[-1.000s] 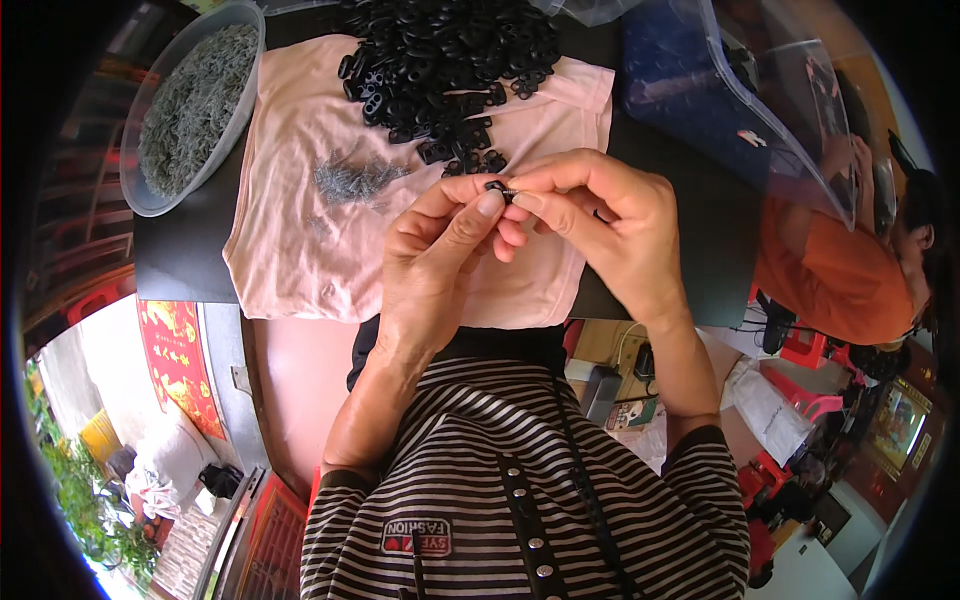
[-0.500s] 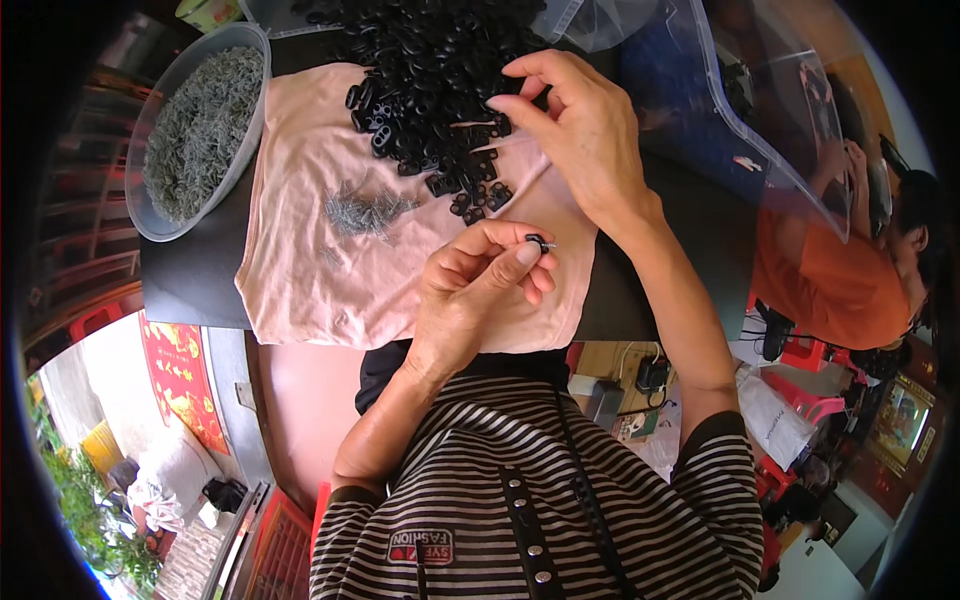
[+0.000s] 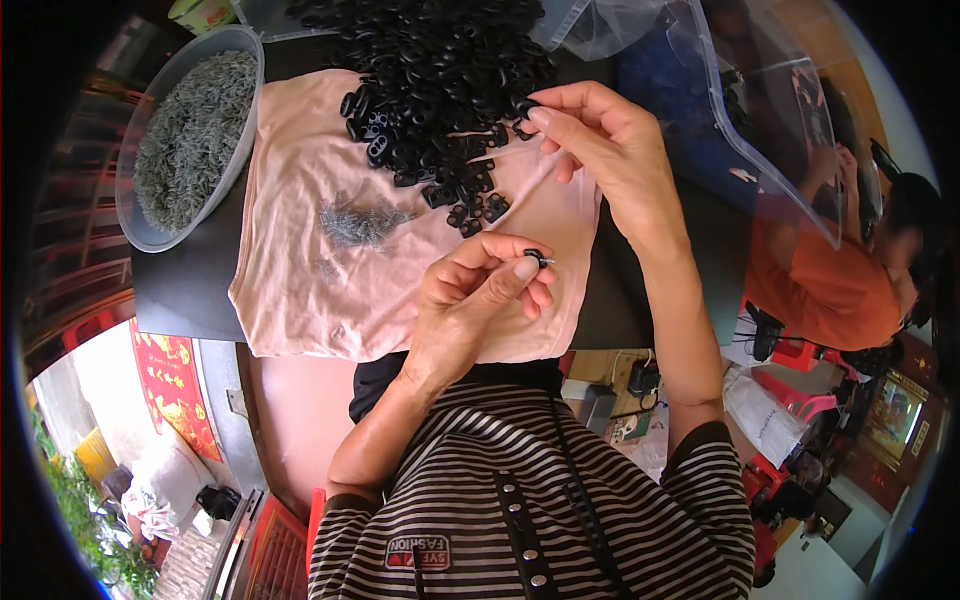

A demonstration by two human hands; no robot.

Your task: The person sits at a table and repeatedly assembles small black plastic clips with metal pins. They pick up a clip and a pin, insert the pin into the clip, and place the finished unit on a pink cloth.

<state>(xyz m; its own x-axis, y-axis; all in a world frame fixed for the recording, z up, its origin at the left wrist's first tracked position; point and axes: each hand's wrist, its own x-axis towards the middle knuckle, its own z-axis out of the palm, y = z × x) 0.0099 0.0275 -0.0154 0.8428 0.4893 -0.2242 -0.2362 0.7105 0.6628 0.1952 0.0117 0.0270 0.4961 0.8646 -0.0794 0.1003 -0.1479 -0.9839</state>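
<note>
Over the near part of a pale pink cloth (image 3: 310, 290), my left hand (image 3: 465, 300) pinches a small black plastic cord lock piece (image 3: 536, 257) between thumb and forefinger. A thin metal spring (image 3: 550, 262) sticks out of its right side. Farther up and to the right, my right hand (image 3: 625, 160) has thumb and forefinger closed on another black plastic piece (image 3: 526, 106), at the right edge of a big heap of black plastic pieces (image 3: 430, 70). On the cloth, left of the heap's near end, lies a small pile of metal springs (image 3: 362, 224).
A clear round tub (image 3: 250, 150) full of grey springs (image 3: 190, 140) stands at the left of the dark table (image 3: 185, 300). Clear plastic bins (image 3: 770, 150) stand at the far right. Another person in an orange top (image 3: 825, 275) sits on the right.
My right hand has drawn back slightly right and down from the heap, with a black piece now showing between its fingertips. The left hand keeps its hold, nearly still.
</note>
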